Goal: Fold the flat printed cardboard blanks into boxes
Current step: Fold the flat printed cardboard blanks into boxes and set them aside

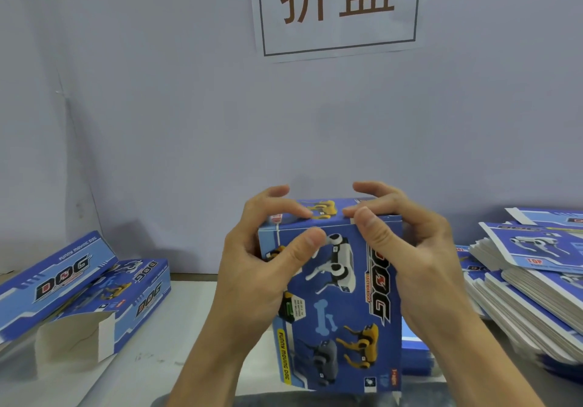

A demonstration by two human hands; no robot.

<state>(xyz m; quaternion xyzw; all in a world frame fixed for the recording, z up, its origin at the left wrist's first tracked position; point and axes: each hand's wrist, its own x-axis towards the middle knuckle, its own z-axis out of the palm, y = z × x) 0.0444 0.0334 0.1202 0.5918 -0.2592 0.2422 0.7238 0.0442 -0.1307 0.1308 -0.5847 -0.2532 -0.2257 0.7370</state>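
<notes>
The pale table (195,318) carries two folded boxes (94,293) at its left and a fanned stack of flat blanks (533,283) at its right.

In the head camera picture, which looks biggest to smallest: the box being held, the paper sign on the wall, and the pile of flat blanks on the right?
1. Held box, though it is nearest the camera.
2 and 3. Paper sign and pile of flat blanks: too alike, both cut off by the frame.
</notes>
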